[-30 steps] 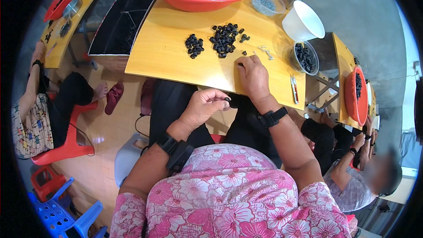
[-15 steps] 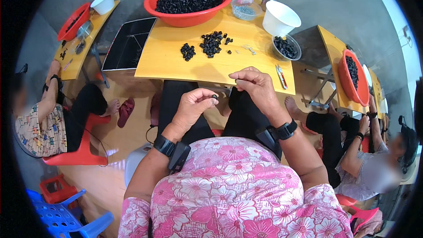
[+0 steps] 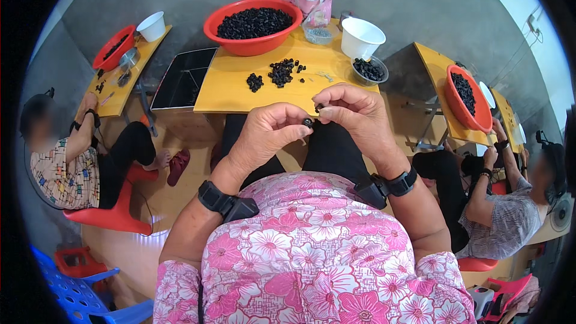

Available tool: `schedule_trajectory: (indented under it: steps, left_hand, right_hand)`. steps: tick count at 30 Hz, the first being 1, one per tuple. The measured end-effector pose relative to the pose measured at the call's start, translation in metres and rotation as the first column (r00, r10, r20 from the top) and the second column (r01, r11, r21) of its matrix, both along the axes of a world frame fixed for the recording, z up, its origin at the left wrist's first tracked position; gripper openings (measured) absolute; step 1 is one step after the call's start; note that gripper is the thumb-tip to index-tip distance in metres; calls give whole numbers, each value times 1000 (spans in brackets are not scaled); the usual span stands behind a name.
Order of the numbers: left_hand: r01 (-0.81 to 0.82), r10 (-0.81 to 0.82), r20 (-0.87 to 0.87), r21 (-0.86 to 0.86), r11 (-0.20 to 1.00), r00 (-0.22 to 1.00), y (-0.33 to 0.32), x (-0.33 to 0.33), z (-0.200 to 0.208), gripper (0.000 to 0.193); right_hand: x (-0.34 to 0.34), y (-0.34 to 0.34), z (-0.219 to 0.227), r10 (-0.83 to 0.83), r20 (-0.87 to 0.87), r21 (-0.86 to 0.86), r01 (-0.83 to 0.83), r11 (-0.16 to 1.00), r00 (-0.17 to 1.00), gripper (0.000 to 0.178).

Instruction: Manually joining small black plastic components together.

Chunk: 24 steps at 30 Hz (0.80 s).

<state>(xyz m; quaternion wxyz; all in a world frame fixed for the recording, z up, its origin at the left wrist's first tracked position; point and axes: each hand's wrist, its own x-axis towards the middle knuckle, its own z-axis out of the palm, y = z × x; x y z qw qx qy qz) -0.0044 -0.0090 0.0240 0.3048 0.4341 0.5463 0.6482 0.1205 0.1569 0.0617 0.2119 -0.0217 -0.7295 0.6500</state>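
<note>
Between the thumb and forefinger of my left hand [image 3: 267, 133] is a small round black cap [image 3: 308, 122] with an opening in its end. My right hand [image 3: 354, 114] pinches another small dark piece [image 3: 318, 108], mostly covered by the fingertips. Both hands are raised over my lap at the table's front edge, fingertips close together. Beyond them on the yellow table [image 3: 225, 93] lie a small pile of black caps [image 3: 255, 82] and a larger pile [image 3: 281, 73]. Some thin pale pins [image 3: 324, 76] lie to their right.
A red basin [image 3: 211, 29] full of black caps stands at the back. Beside it are a pink bag [image 3: 327, 3], a clear tub of small metal pieces [image 3: 318, 36], a white bucket [image 3: 363, 36] and a clear bowl of caps [image 3: 369, 71]. Co-workers sit at tables left and right.
My hands have come closer together, and the right hand now pinches a small dark piece at its fingertips. The view has tilted up a little. The snips on the table are hidden now.
</note>
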Motion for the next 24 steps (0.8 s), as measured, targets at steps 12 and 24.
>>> schedule_trajectory:
  steps: [12, 24]
  left_hand:
    - [-27, 26, 14, 75, 997, 1000, -10, 4, 11, 15]
    - [-40, 43, -29, 73, 996, 999, -13, 10, 13, 14]
  right_hand:
    - [1, -11, -3, 51, -35, -29, -52, 998, 998, 12]
    - [3, -11, -11, 89, -132, 4, -90, 996, 987, 14]
